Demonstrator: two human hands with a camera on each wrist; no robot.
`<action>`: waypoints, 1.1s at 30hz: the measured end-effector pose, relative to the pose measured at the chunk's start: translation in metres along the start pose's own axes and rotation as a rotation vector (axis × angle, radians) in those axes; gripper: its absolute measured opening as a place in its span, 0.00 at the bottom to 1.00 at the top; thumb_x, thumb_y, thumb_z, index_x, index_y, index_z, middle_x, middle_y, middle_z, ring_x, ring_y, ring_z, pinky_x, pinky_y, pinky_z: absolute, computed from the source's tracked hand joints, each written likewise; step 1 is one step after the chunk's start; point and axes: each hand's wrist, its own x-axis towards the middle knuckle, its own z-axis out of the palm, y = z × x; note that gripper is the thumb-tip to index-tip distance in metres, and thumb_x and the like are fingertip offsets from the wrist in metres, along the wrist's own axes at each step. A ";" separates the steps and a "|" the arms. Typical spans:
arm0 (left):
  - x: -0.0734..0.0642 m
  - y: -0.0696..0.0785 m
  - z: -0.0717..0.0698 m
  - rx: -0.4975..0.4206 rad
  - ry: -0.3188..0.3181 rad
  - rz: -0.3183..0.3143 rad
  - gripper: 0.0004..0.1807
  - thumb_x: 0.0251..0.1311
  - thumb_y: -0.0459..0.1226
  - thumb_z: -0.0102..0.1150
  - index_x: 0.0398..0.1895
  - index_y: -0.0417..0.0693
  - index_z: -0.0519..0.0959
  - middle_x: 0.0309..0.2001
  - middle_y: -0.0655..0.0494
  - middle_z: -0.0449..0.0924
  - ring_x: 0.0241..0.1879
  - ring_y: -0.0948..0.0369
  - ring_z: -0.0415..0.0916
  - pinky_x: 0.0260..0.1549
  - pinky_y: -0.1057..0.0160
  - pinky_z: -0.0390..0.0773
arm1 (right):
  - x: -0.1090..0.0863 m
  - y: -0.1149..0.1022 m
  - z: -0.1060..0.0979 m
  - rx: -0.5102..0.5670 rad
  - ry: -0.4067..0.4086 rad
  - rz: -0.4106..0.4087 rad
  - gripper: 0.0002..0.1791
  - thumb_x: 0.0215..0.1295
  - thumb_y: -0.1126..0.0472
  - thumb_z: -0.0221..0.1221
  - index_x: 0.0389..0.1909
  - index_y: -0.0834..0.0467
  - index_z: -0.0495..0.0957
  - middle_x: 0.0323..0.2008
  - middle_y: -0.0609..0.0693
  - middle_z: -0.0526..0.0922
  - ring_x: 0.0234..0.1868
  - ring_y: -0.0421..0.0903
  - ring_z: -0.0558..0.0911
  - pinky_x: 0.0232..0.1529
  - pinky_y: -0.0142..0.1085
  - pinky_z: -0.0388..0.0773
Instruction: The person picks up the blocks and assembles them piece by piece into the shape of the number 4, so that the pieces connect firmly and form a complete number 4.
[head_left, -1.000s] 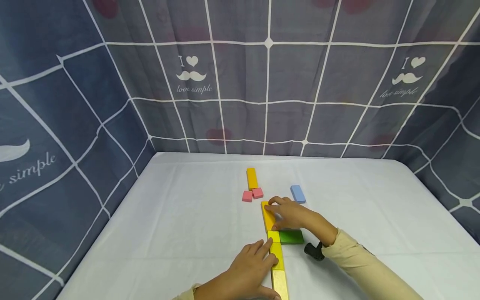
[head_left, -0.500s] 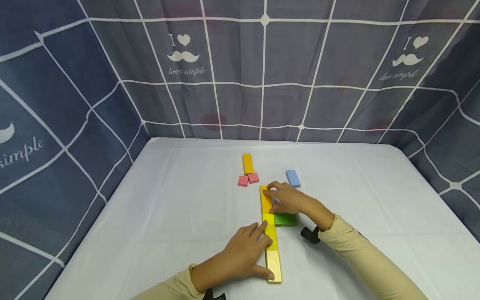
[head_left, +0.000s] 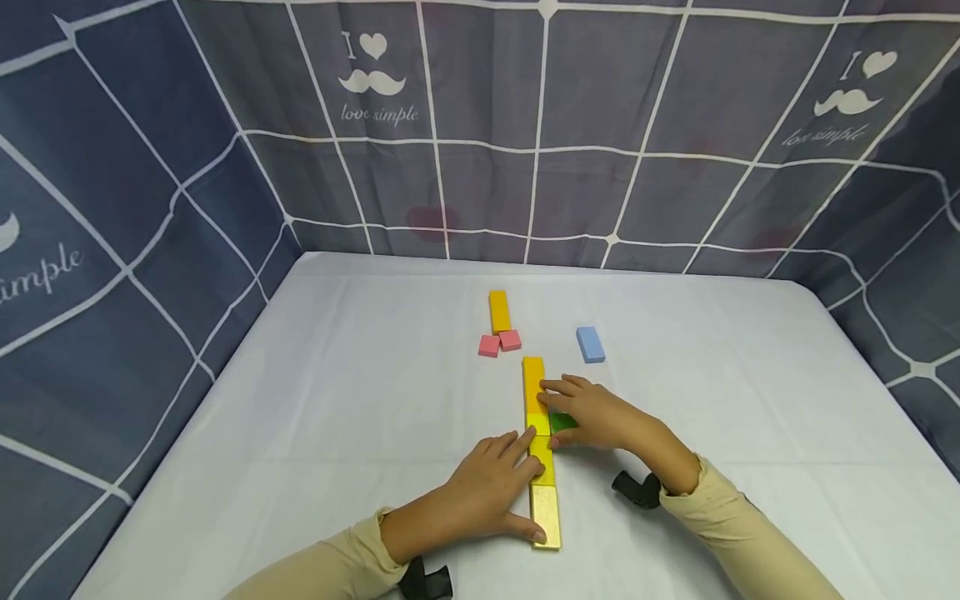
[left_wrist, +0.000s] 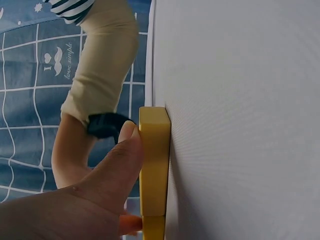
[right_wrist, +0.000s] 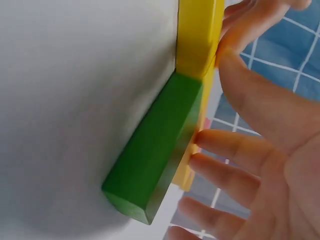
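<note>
Yellow blocks lie end to end in a straight row: a far block (head_left: 533, 387), a short one (head_left: 538, 425), a bright one (head_left: 544, 473) and a pale gold one (head_left: 546, 515) nearest. From the left side, my left hand (head_left: 480, 492) rests spread along the row, its index fingertip by the short block and its thumb on the gold block's near end. A green block (right_wrist: 152, 150) sticks out from the row's right side. Over it is my right hand (head_left: 596, 414), fingers extended, fingertips at the far block's right side; it partly hides the green block.
Beyond the row, two pink blocks (head_left: 489, 346) lie beside an orange-yellow block (head_left: 499, 312). A light blue block (head_left: 590, 344) lies to the right. The white-covered table (head_left: 375, 375) is bordered by a grey-blue checked curtain (head_left: 480, 192).
My right hand has shifted nearer along the row, off the far block's top to its right side, covering more of the green block. My left hand stays on the row. The head view has tilted down.
</note>
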 end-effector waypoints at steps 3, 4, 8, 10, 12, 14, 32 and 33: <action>0.001 -0.002 -0.002 -0.008 -0.015 -0.011 0.40 0.45 0.72 0.52 0.56 0.58 0.71 0.71 0.49 0.60 0.65 0.52 0.65 0.60 0.56 0.67 | -0.009 -0.002 0.002 0.073 -0.019 0.001 0.46 0.49 0.42 0.67 0.66 0.61 0.65 0.70 0.57 0.62 0.71 0.64 0.56 0.64 0.62 0.59; 0.001 -0.003 -0.003 -0.004 -0.015 -0.012 0.40 0.45 0.72 0.53 0.56 0.58 0.71 0.71 0.49 0.60 0.65 0.52 0.65 0.61 0.56 0.67 | -0.011 -0.004 0.003 0.086 -0.025 -0.003 0.49 0.47 0.40 0.67 0.67 0.61 0.63 0.71 0.57 0.60 0.72 0.65 0.55 0.64 0.63 0.58; 0.001 -0.004 -0.004 0.004 -0.015 -0.008 0.40 0.44 0.72 0.53 0.55 0.59 0.72 0.70 0.49 0.60 0.64 0.53 0.65 0.60 0.57 0.67 | -0.017 -0.011 0.008 0.099 -0.028 -0.017 0.59 0.40 0.35 0.69 0.69 0.64 0.58 0.73 0.59 0.55 0.73 0.65 0.52 0.66 0.61 0.56; 0.001 -0.004 -0.004 0.011 -0.012 0.001 0.40 0.44 0.72 0.52 0.55 0.59 0.72 0.70 0.49 0.61 0.64 0.54 0.66 0.59 0.57 0.68 | -0.020 -0.013 0.012 0.080 -0.022 -0.014 0.62 0.38 0.33 0.69 0.69 0.66 0.57 0.73 0.60 0.53 0.73 0.64 0.51 0.66 0.60 0.56; 0.002 -0.004 -0.004 0.015 -0.011 0.008 0.39 0.44 0.72 0.52 0.55 0.59 0.72 0.70 0.49 0.61 0.64 0.54 0.66 0.59 0.57 0.68 | -0.021 -0.015 0.015 0.064 -0.011 -0.006 0.63 0.37 0.33 0.69 0.69 0.66 0.56 0.73 0.61 0.52 0.73 0.64 0.50 0.67 0.60 0.57; 0.003 -0.004 -0.005 0.019 -0.007 0.014 0.39 0.45 0.72 0.52 0.55 0.59 0.72 0.70 0.49 0.61 0.64 0.53 0.66 0.59 0.57 0.68 | -0.022 -0.016 0.017 0.051 -0.003 0.000 0.64 0.37 0.33 0.69 0.69 0.68 0.56 0.73 0.62 0.51 0.73 0.64 0.50 0.67 0.60 0.57; 0.008 0.000 -0.002 -0.037 0.001 -0.001 0.40 0.43 0.71 0.55 0.53 0.57 0.73 0.70 0.48 0.59 0.63 0.53 0.65 0.61 0.55 0.67 | -0.023 -0.016 0.019 0.063 -0.041 0.033 0.65 0.37 0.34 0.70 0.70 0.69 0.53 0.74 0.63 0.48 0.74 0.63 0.48 0.67 0.60 0.55; 0.008 0.000 -0.001 -0.038 0.000 0.000 0.40 0.43 0.71 0.55 0.53 0.57 0.73 0.70 0.48 0.59 0.63 0.53 0.65 0.61 0.56 0.67 | -0.022 -0.016 0.019 0.067 -0.045 0.032 0.66 0.37 0.34 0.70 0.70 0.69 0.53 0.74 0.63 0.48 0.74 0.63 0.48 0.67 0.60 0.56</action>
